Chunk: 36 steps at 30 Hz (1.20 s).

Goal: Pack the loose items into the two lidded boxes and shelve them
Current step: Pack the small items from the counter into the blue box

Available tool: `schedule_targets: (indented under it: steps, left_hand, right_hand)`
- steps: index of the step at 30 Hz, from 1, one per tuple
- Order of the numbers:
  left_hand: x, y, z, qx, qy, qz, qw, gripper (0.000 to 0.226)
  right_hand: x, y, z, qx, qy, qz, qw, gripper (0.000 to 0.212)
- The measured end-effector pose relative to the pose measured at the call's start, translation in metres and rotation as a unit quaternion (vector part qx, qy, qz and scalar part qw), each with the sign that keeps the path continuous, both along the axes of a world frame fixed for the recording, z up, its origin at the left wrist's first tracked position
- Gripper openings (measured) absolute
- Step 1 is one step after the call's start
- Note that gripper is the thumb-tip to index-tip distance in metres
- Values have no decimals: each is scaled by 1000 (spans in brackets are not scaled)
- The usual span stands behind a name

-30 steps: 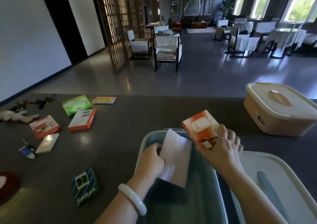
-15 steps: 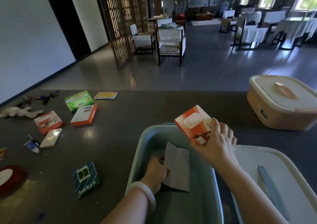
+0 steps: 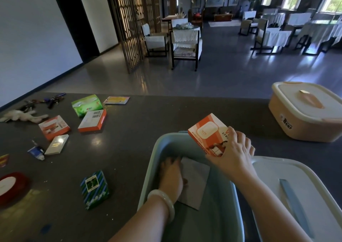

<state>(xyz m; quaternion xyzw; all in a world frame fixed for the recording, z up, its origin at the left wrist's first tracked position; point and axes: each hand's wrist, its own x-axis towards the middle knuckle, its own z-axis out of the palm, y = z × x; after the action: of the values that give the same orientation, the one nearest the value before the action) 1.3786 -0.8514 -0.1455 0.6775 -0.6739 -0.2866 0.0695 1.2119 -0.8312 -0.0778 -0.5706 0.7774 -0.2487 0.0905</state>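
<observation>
An open blue-grey box (image 3: 148, 167) stands at the near edge of the dark table (image 3: 148, 115). My left hand (image 3: 172, 177) reaches inside it, fingers stretched flat along the left edge of a flat grey packet (image 3: 198, 184) lying on the bottom. My right hand (image 3: 233, 156) grips an orange-and-white carton (image 3: 205, 132) just above the box's far rim. The box's white lid (image 3: 273, 182) with a blue handle lies to the right. A beige box (image 3: 305, 127) with its lid on sits at the far right.
Loose items lie on the left of the table: a green tissue pack (image 3: 87, 104), two orange cartons (image 3: 92, 120) (image 3: 53, 127), a slim white box (image 3: 56, 144), a small tube (image 3: 36, 152), a green-striped box (image 3: 95, 189), a plush toy (image 3: 24, 115), keys (image 3: 44, 101).
My left hand has lowered the grey packet from above the rim down flat onto the box's bottom. My right hand still holds the orange carton in about the same place.
</observation>
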Motion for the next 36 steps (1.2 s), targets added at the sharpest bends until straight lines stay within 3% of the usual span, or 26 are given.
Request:
schedule_targets:
  steps: [3, 9, 19, 23, 26, 30, 32, 33, 35, 36]
  left_hand:
    - [-2, 5, -1, -43, -15, -64, 997, 90]
    - [-3, 2, -6, 99, -26, -96, 990, 96]
    - [3, 0, 4, 122, -74, -218, 965, 105]
    - [7, -9, -2, 149, 42, -174, 973, 87]
    - [10, -8, -8, 126, -59, -204, 969, 111]
    - [11, -9, -7, 107, -54, -205, 971, 109]
    - [8, -12, -9, 157, 42, -137, 977, 108]
    - [4, -12, -7, 211, 157, -57, 963, 110]
    - [-4, -15, -10, 263, 385, 132, 874, 108]
    - [-5, -15, -11, 261, 450, 172, 837, 92]
  right_hand:
    - [2, 0, -1, 5, -4, 3, 1000, 103]
    - [2, 0, 0, 8, -6, 5, 1000, 105]
    - [-1, -2, 0, 7, -12, 6, 1000, 106]
    - [-4, -4, -1, 8, -12, 7, 1000, 107]
    - [-3, -5, 0, 13, -12, 8, 1000, 105]
    - [-2, -6, 0, 14, -11, 7, 1000, 104]
    - [-2, -7, -1, 12, -14, 5, 1000, 104]
    - [-2, -7, -1, 11, -15, 5, 1000, 105]
    - [-2, -8, -1, 10, -13, 7, 1000, 105]
    - [-2, -8, -1, 11, -13, 7, 1000, 105]
